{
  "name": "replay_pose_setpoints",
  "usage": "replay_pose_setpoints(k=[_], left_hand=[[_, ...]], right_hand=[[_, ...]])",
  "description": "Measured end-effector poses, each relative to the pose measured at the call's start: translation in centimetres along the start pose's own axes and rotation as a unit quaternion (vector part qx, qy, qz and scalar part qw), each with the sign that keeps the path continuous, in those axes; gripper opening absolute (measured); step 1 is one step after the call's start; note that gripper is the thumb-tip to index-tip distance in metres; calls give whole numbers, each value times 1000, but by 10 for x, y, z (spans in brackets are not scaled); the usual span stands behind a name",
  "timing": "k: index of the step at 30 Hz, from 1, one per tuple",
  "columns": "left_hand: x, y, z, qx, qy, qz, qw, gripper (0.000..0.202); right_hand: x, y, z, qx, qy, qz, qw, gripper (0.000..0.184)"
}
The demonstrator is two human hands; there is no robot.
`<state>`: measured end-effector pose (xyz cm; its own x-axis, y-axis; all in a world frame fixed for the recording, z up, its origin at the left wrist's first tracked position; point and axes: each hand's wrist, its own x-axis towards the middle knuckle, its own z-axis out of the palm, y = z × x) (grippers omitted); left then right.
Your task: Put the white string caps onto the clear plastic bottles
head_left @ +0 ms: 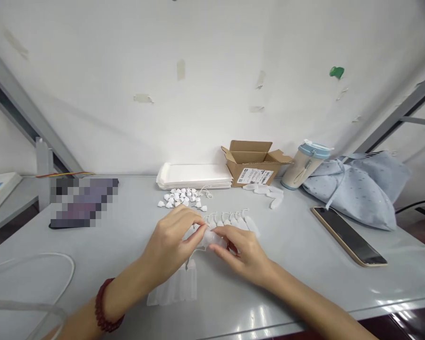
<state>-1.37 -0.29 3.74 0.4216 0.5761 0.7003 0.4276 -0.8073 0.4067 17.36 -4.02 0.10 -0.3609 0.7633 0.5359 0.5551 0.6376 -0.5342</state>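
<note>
Between my hands is a small translucent plastic sleeve [215, 239]. My right hand [246, 250] is closed round it with thumb and fingers. At the sleeve's left end, my left hand [179, 238] pinches with thumb and forefinger; what lies in that pinch is too small to make out. A thin white cord [199, 250] curves below the left fingertips. Just beyond my hands, several similar sleeves with cords [239, 221] lie in a row, partly hidden. Flat translucent sleeves [172, 287] rest side by side below my left hand.
Small white caps [182, 196] are heaped before a stack of white trays [198, 175]. An open cardboard box [255, 165], loose translucent pieces [267, 191], a tumbler [304, 165], a blue cloth bag [354, 189] and a phone [349, 236] stand rightward. A white cable [69, 274] loops at left.
</note>
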Motion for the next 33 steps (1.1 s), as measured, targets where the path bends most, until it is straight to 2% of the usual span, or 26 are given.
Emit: replay_pose_setpoints(k=[6, 13, 18, 21, 26, 33], left_hand=[[-3, -1, 0, -17, 4, 19, 1000, 12], [-4, 4, 5, -45, 3, 6, 999, 12], [-5, 7, 10, -77, -15, 35, 996, 13], [-6, 6, 12, -86, -22, 45, 995, 15], [-7, 7, 11, -75, -23, 8, 997, 13], [-6, 12, 10, -76, -28, -96, 992, 6]], right_hand=[[2, 2, -4, 2, 17, 39, 999, 23], [-1, 6, -1, 16, 16, 24, 999, 29], [-3, 10, 2, 53, -4, 25, 998, 40], [-4, 10, 1, 60, -6, 20, 998, 39], [-2, 10, -1, 54, 13, 5, 998, 35], [-3, 6, -2, 45, 8, -20, 999, 34]])
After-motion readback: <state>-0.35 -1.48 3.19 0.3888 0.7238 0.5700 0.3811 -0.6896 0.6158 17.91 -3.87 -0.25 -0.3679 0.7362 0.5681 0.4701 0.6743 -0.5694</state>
